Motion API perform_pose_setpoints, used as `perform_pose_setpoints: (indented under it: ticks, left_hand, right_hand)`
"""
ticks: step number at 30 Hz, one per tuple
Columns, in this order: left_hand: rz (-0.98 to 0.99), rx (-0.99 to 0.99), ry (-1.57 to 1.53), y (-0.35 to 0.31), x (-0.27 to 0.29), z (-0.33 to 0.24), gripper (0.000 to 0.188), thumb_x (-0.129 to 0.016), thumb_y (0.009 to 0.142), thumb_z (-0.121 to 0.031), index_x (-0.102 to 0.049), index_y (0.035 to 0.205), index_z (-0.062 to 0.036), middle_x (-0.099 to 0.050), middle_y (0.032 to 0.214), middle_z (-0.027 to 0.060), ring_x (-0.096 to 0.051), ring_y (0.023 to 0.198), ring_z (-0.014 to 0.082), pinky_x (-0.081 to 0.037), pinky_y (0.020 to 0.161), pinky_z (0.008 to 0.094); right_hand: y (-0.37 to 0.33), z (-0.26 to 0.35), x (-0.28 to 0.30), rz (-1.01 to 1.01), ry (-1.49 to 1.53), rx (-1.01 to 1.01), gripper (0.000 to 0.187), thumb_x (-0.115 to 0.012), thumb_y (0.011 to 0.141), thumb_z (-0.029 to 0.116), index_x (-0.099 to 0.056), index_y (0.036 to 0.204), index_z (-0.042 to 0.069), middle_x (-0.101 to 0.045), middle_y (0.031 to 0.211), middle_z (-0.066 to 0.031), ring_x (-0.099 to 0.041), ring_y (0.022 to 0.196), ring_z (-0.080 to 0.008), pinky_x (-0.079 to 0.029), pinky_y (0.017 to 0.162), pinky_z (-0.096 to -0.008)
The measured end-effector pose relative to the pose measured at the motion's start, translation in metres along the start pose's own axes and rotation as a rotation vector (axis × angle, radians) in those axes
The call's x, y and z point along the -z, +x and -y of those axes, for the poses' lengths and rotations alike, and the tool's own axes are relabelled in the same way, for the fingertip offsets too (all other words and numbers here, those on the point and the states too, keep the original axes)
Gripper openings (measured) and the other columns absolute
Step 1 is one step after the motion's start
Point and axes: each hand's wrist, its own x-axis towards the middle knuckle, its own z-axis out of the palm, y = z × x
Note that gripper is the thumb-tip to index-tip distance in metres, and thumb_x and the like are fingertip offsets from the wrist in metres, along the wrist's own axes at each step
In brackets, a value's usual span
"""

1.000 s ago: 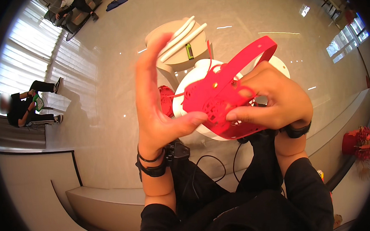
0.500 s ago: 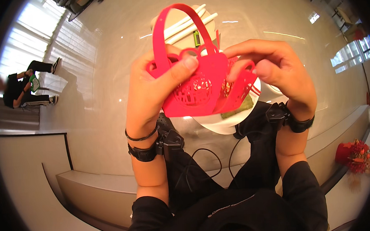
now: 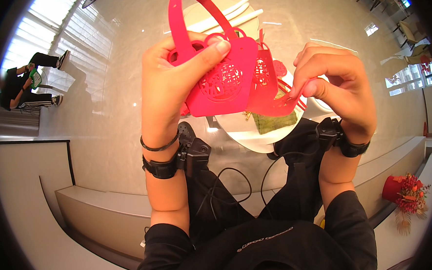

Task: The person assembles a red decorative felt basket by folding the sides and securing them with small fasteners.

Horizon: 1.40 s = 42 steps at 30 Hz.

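A red felt-like basket [image 3: 218,93], with cut-out patterns and a tall loop handle, is held up in front of me. My left hand [image 3: 167,84] grips its upper side, the thumb lying on the front panel and the other fingers behind it. My right hand [image 3: 337,77] pinches the end of a red side flap [image 3: 279,107] that bends out from the basket's right edge. Below and behind it, a green cloth-like piece [image 3: 275,123] lies on a round white table [image 3: 245,137]. The basket hides part of this tabletop.
White rods [image 3: 227,18] lie on a round beige surface [image 3: 204,11] beyond the basket. A seated person [image 3: 20,89] holds something green at the far left. At right, a red flower pot [image 3: 392,189] stands on a ledge. Dark cables [image 3: 229,202] hang by my legs.
The basket has risen a little and shifted slightly left. My right hand has drawn the flap outward and down, so a gap shows between the hand and the patterned panels.
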Motion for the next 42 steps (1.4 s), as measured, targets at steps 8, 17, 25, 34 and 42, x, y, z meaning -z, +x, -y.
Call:
perform_pose_setpoints:
  ticks: [8,17,25,34,42]
  left_hand:
    - [0.102,-0.044,0.126,-0.001,-0.01,0.005,0.022,-0.083,0.078,-0.011,-0.071,0.09,0.0028,-0.071,0.084,0.0092,-0.068,0.073,0.0125,-0.055,0.067,0.0248]
    - [0.2,-0.002,0.078,0.001,-0.012,0.007,0.021,-0.082,0.078,-0.011,-0.071,0.09,0.0021,-0.071,0.084,0.0072,-0.068,0.076,0.0121,-0.055,0.07,0.0257]
    - [0.223,0.06,-0.027,0.002,-0.01,0.006,0.02,-0.081,0.079,-0.009,-0.07,0.092,0.0025,-0.07,0.088,0.0079,-0.066,0.079,0.0125,-0.054,0.07,0.0253]
    - [0.327,0.068,0.047,0.008,-0.009,0.015,0.019,-0.081,0.08,-0.008,-0.071,0.093,0.0006,-0.071,0.088,0.0064,-0.067,0.08,0.0118,-0.054,0.074,0.026]
    - [0.388,0.036,0.002,0.009,-0.01,0.02,0.017,-0.076,0.084,-0.01,-0.07,0.096,0.0007,-0.071,0.091,0.0058,-0.066,0.083,0.0113,-0.053,0.077,0.0253]
  right_hand:
    - [0.003,-0.003,-0.015,-0.158,0.005,-0.169,0.015,-0.073,0.084,0.01,-0.068,0.09,-0.003,-0.066,0.079,-0.0055,-0.058,0.07,-0.0114,-0.045,0.067,-0.0259]
    - [0.006,-0.005,-0.013,-0.077,0.002,-0.268,0.014,-0.07,0.087,0.005,-0.067,0.099,-0.002,-0.066,0.095,-0.0042,-0.06,0.088,-0.0098,-0.047,0.079,-0.0238]
    - [0.005,-0.003,-0.017,-0.153,0.106,-0.324,0.018,-0.068,0.09,0.006,-0.066,0.106,-0.003,-0.065,0.099,-0.0048,-0.06,0.092,-0.0108,-0.047,0.082,-0.0241]
    - [0.006,-0.004,-0.017,-0.152,-0.049,-0.131,0.015,-0.07,0.085,0.002,-0.068,0.101,-0.001,-0.065,0.097,-0.0046,-0.057,0.084,-0.0096,-0.044,0.074,-0.0232]
    - [0.006,-0.002,-0.023,-0.227,0.04,-0.185,0.018,-0.073,0.083,-0.001,-0.067,0.099,0.0,-0.066,0.094,-0.0027,-0.058,0.084,-0.0086,-0.045,0.076,-0.0229]
